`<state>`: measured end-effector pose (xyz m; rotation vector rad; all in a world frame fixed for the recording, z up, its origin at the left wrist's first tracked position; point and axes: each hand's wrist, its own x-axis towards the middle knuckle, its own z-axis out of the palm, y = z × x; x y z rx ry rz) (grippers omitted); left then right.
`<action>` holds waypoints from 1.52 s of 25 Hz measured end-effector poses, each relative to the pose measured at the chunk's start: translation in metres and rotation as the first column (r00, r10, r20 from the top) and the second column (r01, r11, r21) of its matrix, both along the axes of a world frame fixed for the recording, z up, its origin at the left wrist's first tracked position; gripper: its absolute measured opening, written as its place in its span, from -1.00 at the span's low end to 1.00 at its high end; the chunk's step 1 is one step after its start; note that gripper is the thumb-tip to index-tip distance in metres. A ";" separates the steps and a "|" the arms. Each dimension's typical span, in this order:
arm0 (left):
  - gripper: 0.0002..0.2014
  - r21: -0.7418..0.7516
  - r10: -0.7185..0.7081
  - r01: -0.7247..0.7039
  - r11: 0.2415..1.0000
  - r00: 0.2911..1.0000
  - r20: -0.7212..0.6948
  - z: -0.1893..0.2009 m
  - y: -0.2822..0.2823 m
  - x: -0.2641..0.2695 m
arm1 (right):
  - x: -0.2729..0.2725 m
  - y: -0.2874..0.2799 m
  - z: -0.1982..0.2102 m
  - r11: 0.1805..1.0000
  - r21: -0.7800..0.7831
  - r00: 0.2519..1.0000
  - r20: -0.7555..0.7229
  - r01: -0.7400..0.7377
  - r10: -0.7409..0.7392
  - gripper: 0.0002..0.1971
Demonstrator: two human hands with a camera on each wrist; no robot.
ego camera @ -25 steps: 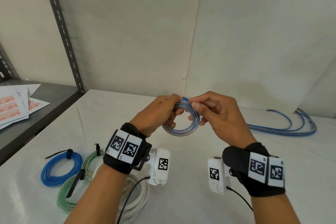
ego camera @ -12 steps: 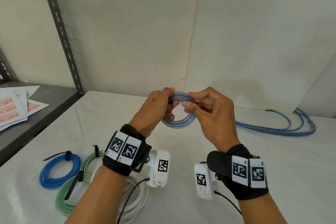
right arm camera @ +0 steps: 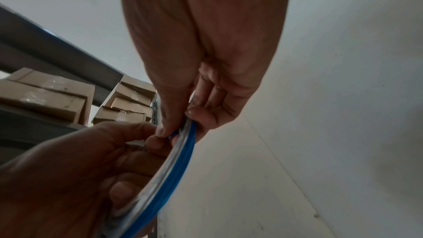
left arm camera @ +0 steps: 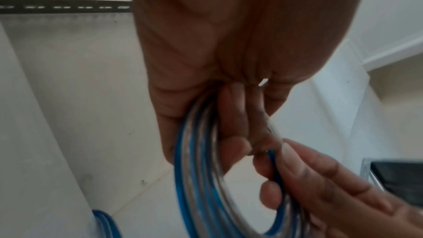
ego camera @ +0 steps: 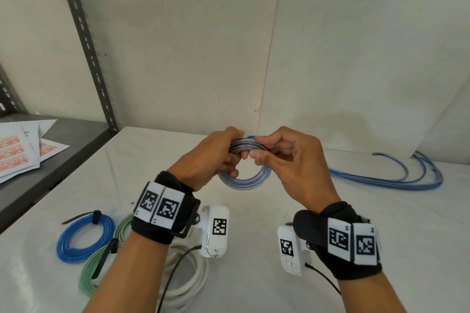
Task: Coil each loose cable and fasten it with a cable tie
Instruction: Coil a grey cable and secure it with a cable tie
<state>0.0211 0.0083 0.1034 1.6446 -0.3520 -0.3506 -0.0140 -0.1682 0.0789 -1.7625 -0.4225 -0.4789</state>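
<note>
A small coil of blue-and-clear striped cable [ego camera: 245, 181] hangs above the white table [ego camera: 254, 223], held at its top by both hands. My left hand [ego camera: 235, 154] wraps its fingers round the coil's upper left part. Thumb and fingers of my right hand [ego camera: 258, 150] pinch the strands at the upper right. The cable's loose length [ego camera: 394, 180] lies in long loops on the table to the right. In the left wrist view the coil [left arm camera: 199, 178] runs out from under my curled fingers [left arm camera: 233, 133]. The right wrist view shows the coil [right arm camera: 169, 166] pinched by my right fingertips [right arm camera: 194, 113].
Three tied coils lie at the near left: a blue coil [ego camera: 84, 239], a green coil [ego camera: 101, 269] and a white coil [ego camera: 188, 279], partly under my left forearm. A grey shelf [ego camera: 63, 160] with printed sheets [ego camera: 20, 150] stands left. Cardboard boxes [right arm camera: 45, 97] sit on racking.
Both hands have drifted slightly left with the coil. The right hand has shifted its pinch along the top of the coil, and the loose cable has been drawn a little closer.
</note>
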 end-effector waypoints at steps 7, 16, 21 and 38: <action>-0.56 -0.047 0.089 -0.087 0.995 0.995 0.050 -0.005 -0.010 0.002 | 0.002 0.003 -0.003 0.998 0.054 0.999 0.024 0.033 -0.034 -0.86; -0.59 -0.090 0.053 -0.056 0.994 0.998 -0.030 -0.025 -0.061 -0.016 | -0.028 -0.038 0.005 0.992 -0.070 0.978 -0.175 0.103 -0.114 -0.80; -0.60 -0.066 -0.042 0.036 0.997 0.996 -0.084 -0.055 -0.112 -0.048 | -0.078 -0.081 0.002 0.953 -0.222 0.910 -0.313 0.208 -0.272 -0.89; -0.57 -0.045 -0.254 0.250 0.967 0.960 -0.115 -0.069 -0.145 -0.092 | -0.186 -0.250 -0.045 0.294 -0.932 0.109 -0.277 0.213 -0.955 -0.75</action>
